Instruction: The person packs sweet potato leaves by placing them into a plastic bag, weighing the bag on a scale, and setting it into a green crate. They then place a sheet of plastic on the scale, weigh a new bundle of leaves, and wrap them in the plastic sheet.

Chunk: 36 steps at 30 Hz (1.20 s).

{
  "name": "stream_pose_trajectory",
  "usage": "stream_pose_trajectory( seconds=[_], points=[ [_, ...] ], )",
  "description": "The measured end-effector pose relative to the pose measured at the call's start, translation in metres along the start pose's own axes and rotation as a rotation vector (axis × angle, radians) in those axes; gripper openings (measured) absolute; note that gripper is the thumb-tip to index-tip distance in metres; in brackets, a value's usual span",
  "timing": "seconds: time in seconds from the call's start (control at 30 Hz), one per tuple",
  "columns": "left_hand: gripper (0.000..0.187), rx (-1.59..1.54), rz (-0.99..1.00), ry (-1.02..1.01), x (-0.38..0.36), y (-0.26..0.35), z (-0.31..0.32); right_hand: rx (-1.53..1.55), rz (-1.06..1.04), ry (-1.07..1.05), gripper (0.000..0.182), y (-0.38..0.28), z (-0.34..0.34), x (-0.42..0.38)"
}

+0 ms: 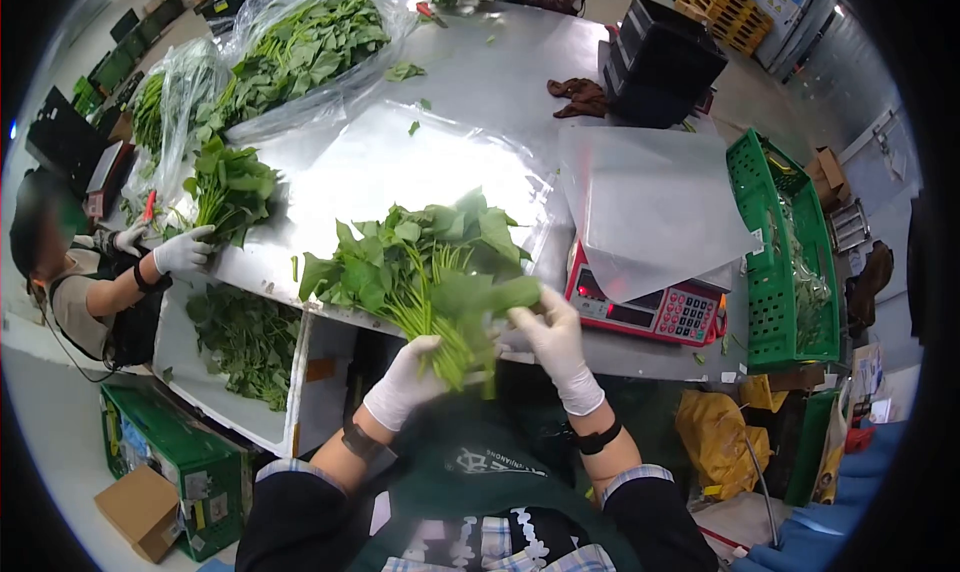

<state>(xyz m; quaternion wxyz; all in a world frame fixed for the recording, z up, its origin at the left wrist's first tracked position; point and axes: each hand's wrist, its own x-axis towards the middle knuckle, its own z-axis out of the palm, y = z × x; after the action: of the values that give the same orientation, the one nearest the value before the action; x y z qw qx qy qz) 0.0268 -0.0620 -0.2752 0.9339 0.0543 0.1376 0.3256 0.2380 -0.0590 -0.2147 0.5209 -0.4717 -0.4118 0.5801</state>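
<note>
My left hand (403, 380), in a white glove, is wrapped round the stems of a bunch of leafy greens (385, 272). The bunch lies over the near edge of the metal table, its leaves pointing away from me. At the right side of the bunch, my right hand (558, 344), gloved too, has its fingers closed on a leafy stem (490, 297), which is smeared by motion. Just right of that hand stands a red digital scale (690, 314) with a translucent plastic sheet (655, 207) lying over its top.
Across the metal table (470, 62) lies a large heap of greens (310, 47) in clear plastic. A co-worker's gloved hand (184, 251) holds another bunch (228, 187). Black crates (660, 62), a brown glove (578, 97) and a green crate (750, 302) are at right.
</note>
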Motion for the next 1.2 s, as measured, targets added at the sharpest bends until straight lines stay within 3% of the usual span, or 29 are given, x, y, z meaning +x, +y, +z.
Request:
stream_pose_trajectory(
  seconds=[0.07, 0.13, 0.23, 0.37, 0.5, 0.67, 0.73, 0.87, 1.0, 1.07, 1.13, 1.2],
  points=[
    [0.078, -0.046, -0.017, 0.033, 0.000, -0.003, -0.010, 0.042, -0.154, 0.043, 0.016, 0.000, -0.010, 0.014],
    [0.077, -0.030, -0.017, 0.044, 0.000, -0.006, -0.019, 0.006, -0.122, 0.007, 0.016, -0.003, -0.010, 0.021],
    [0.075, 0.015, -0.014, 0.052, 0.002, -0.007, -0.018, 0.244, 0.006, -0.067, 0.020, 0.005, 0.002, 0.029],
    [0.074, 0.023, 0.040, -0.029, 0.006, -0.011, -0.015, 0.480, 0.184, -0.005, 0.026, 0.000, 0.017, 0.034],
    [0.071, -0.011, 0.028, -0.024, 0.003, -0.010, -0.020, 0.340, 0.082, 0.018, 0.027, 0.031, 0.029, 0.042],
    [0.059, -0.034, 0.033, 0.000, 0.005, -0.015, -0.040, 0.282, 0.157, -0.013, 0.026, 0.044, 0.024, 0.033],
    [0.055, 0.014, 0.033, 0.032, 0.007, -0.017, -0.042, 0.411, 0.065, 0.057, 0.025, 0.045, 0.017, 0.032],
    [0.058, 0.067, 0.060, 0.165, 0.009, -0.017, -0.026, 0.308, 0.029, 0.063, 0.022, 0.022, -0.002, 0.010],
    [0.059, 0.109, 0.081, 0.195, 0.011, -0.016, -0.026, 0.371, 0.006, -0.140, 0.007, 0.008, -0.016, -0.022],
    [0.058, 0.097, 0.087, 0.190, 0.009, -0.018, -0.026, 0.344, 0.018, -0.088, 0.011, 0.002, -0.014, -0.046],
    [0.057, 0.085, 0.102, 0.180, 0.012, -0.020, -0.030, 0.184, -0.058, -0.273, 0.016, 0.003, -0.026, -0.064],
    [0.029, 0.084, 0.089, 0.133, 0.013, -0.021, -0.034, 0.298, -0.230, -0.299, 0.013, -0.020, -0.024, -0.081]
  ],
)
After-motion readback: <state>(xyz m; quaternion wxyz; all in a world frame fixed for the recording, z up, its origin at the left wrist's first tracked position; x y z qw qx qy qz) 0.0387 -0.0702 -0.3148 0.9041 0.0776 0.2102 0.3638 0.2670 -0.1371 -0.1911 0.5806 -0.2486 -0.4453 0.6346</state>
